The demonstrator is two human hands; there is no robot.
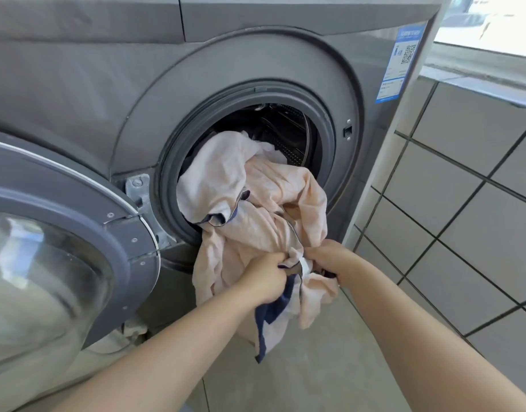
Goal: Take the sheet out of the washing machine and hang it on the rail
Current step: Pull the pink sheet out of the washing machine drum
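A pale peach sheet (241,188) with dark blue trim spills out of the round drum opening of the grey washing machine (77,84). Part of it still lies inside the drum, and the rest hangs down in front toward the floor. My left hand (266,276) is closed on a bunched fold of the sheet below the opening. My right hand (330,257) grips the sheet just to the right, next to a small white label. No rail is in view.
The machine's door (77,233) stands swung open at the left, its glass bowl facing me. A tiled wall (463,203) runs along the right, close to the machine. A window ledge (478,72) is at the upper right. The floor (315,367) is pale concrete.
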